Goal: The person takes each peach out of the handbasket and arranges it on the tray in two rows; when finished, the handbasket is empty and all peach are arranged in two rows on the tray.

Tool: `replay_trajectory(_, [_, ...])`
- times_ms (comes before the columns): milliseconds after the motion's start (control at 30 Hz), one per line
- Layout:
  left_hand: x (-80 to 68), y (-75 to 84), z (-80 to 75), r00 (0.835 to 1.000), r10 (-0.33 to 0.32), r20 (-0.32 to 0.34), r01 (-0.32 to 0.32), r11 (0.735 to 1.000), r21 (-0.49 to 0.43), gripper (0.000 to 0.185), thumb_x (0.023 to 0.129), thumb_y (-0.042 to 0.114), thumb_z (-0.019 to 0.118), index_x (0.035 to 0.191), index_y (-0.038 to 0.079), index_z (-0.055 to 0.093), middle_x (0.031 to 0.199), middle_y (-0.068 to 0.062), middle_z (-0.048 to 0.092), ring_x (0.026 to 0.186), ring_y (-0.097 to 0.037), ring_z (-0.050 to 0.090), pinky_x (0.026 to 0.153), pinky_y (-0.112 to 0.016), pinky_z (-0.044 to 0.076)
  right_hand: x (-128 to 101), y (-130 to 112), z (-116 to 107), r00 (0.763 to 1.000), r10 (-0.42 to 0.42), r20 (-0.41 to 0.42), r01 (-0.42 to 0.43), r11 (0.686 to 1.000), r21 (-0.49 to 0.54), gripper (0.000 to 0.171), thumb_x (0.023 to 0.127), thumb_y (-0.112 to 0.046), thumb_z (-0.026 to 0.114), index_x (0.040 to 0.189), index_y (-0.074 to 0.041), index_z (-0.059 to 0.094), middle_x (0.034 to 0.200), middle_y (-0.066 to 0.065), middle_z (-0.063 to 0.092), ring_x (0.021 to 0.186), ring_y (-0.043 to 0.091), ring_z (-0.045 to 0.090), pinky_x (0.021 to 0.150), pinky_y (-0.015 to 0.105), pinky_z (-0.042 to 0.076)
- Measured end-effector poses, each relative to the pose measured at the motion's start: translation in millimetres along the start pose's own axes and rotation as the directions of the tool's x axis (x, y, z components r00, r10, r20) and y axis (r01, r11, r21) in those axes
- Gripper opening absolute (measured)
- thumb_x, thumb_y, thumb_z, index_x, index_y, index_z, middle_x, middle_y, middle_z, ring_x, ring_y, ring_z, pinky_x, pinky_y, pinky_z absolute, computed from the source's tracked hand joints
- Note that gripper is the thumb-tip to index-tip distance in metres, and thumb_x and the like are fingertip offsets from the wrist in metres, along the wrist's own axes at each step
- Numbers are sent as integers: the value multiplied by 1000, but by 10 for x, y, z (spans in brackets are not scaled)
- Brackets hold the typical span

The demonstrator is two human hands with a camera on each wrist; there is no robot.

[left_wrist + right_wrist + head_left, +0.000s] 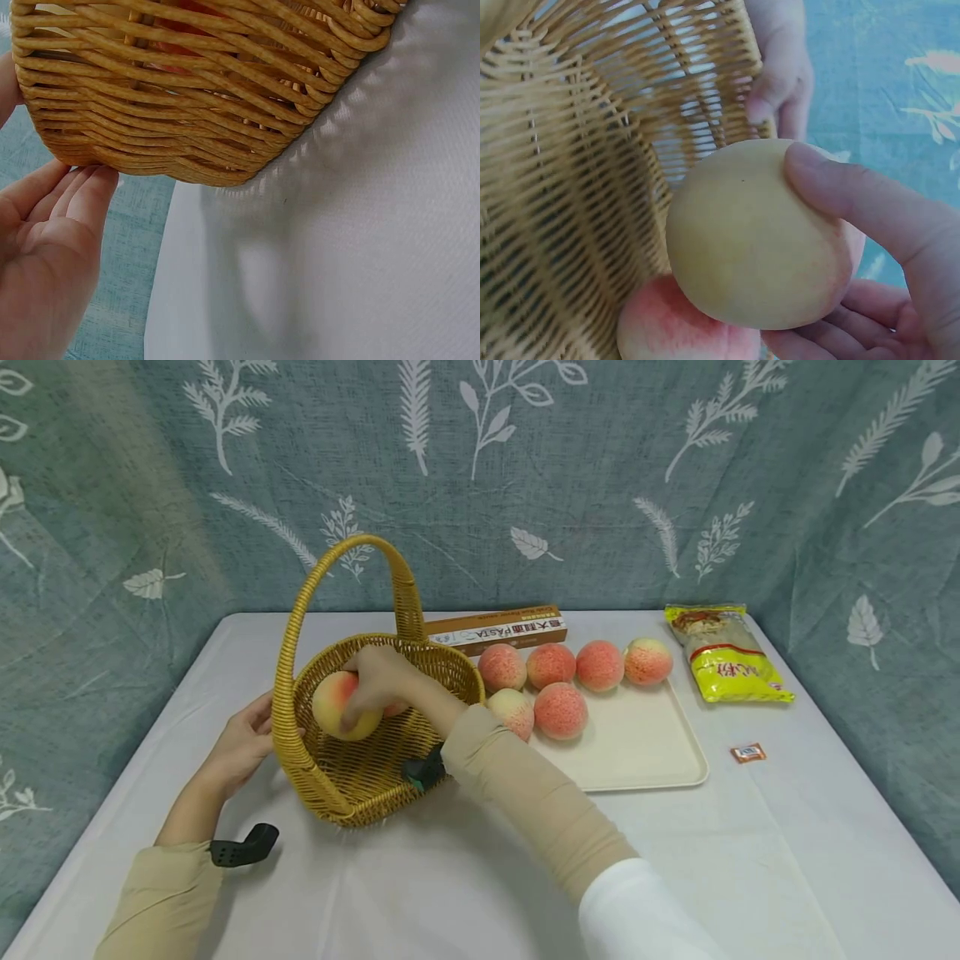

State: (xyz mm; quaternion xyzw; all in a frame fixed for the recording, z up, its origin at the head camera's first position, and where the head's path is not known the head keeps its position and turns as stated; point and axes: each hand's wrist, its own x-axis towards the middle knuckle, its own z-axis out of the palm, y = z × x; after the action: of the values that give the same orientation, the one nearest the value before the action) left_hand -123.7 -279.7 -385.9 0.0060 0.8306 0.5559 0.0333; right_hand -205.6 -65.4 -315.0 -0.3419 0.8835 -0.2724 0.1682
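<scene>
Right hand (378, 681): fingers curled round peach (337, 706) inside basket (360, 777). Left hand (243, 747): fingers straight, touching basket's wall at 9 o'clock. Tray (637, 752) at 3 o'clock.

So I've got this peach (335, 706) in my right hand (378, 681), pale yellow with a pink blush, fingers curled over it, down inside the wicker basket (360, 777). A second, redder peach (682, 330) sits right under it, touching. My left hand (242, 747) rests flat against the basket's outer wall.
</scene>
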Motion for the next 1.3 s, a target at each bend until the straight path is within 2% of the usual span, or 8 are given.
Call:
replay_trajectory(100, [4, -2, -4, 1000, 0, -5, 0, 1000, 5, 80, 93, 7, 61, 154, -2, 9, 155, -29, 18, 140, -41, 23, 96, -14, 40, -41, 57, -82, 999, 3, -34, -3, 1000, -9, 71, 69, -31, 88, 131, -7, 62, 113, 2, 66, 99, 15, 59, 72, 17, 49])
replay_trajectory(167, [8, -2, -5, 1000, 1, -9, -1, 1000, 10, 80, 94, 6, 60, 154, -1, 8, 154, -29, 19, 140, -40, 24, 98, -16, 39, -78, 102, -139, 999, -2, -53, 2, 1000, -7, 75, 69, -32, 88, 134, -6, 59, 117, 3, 65, 102, 16, 59, 75, 18, 48])
replay_trajectory(467, [18, -8, -16, 1000, 19, -10, -19, 1000, -5, 79, 93, 5, 59, 154, -3, 9, 154, -30, 20, 141, -39, 24, 97, -14, 40, -298, 244, -331, 997, 0, -78, 4, 999, 54, 84, 68, -29, 89, 140, -6, 53, 122, 6, 65, 103, 16, 61, 79, 19, 49])
replay_trajectory(667, [10, -13, -16, 1000, 24, -14, -24, 1000, 2, 79, 93, 5, 60, 153, -4, 10, 153, -32, 21, 140, -36, 27, 92, -11, 41, -478, 319, -359, 995, -9, -96, 12, 999, 31, 84, 69, -29, 88, 141, -7, 51, 124, 7, 64, 107, 19, 61, 83, 22, 49])
replay_trajectory(900, [23, -20, -13, 1000, 22, -8, -22, 1000, -14, 80, 93, 5, 59, 154, -3, 9, 154, -30, 19, 140, -40, 24, 95, -13, 40, -684, 442, -369, 990, -26, -137, 38, 996, 85, 81, 69, -23, 88, 140, -5, 52, 125, 9, 64, 109, 19, 60, 86, 24, 49])
replay_trajectory(1067, [21, -30, -10, 1000, 13, -14, -13, 1000, 9, 80, 94, 7, 60, 154, -2, 8, 154, -30, 20, 139, -34, 28, 96, -13, 39, -817, 582, -373, 988, -21, -153, 45, 987, 152, 78, 66, -21, 89, 137, -8, 56, 121, 7, 66, 105, 16, 62, 84, 24, 50])
replay_trajectory(1200, [17, -34, -5, 1000, 14, -13, -14, 1000, 10, 81, 94, 8, 61, 155, -1, 8, 154, -30, 19, 140, -35, 28, 98, -14, 39, -959, 672, -434, 979, 15, -205, 32, 974, 225, 78, 65, -19, 89, 136, -10, 58, 119, 5, 67, 103, 14, 63, 86, 25, 50])
replay_trajectory(1300, [18, -38, 2, 1000, 16, -16, -16, 1000, 14, 81, 94, 9, 61, 155, -1, 8, 154, -30, 19, 140, -36, 28, 97, -14, 40, -1082, 720, -523, 969, 33, -246, 39, 958, 283, 79, 64, -16, 89, 136, -7, 58, 120, 8, 67, 105, 17, 64, 86, 27, 51])
